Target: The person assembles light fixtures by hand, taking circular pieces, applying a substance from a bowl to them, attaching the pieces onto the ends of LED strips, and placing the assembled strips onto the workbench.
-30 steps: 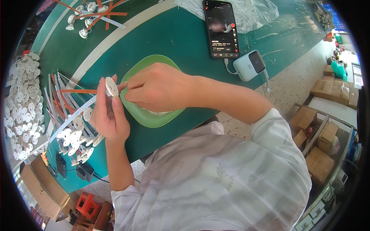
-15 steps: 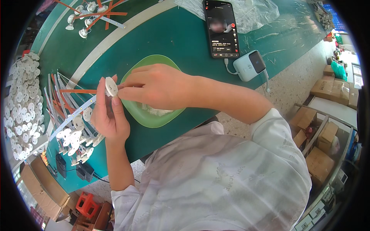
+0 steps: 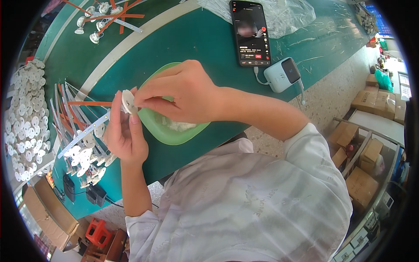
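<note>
My left hand (image 3: pixel 126 142) is closed on a white disc (image 3: pixel 128 101), held on edge between thumb and fingers. A pale strip with small dots (image 3: pixel 85 133) and an orange strip (image 3: pixel 89 104) run leftward from behind the disc. My right hand (image 3: pixel 190 96) has its thumb and fingertips pinched together at the disc's right face. What those fingertips hold, if anything, is hidden. Below the right hand sits a green bowl (image 3: pixel 168 140) with small whitish pieces (image 3: pixel 180 125) in it. Several more white discs (image 3: pixel 80 159) with strips lie beside my left hand.
A big heap of white discs (image 3: pixel 28 122) lies at the far left. More discs with orange strips (image 3: pixel 104 19) rest at the back. A phone (image 3: pixel 249 37) cabled to a power bank (image 3: pixel 279 76) lies back right, near clear plastic (image 3: pixel 288 19). Black adapters (image 3: pixel 96 195) sit near the left edge.
My right hand has tilted up slightly, its fingertips now on the disc's upper right face. The disc has shifted a little right and down in my left hand, with its strip.
</note>
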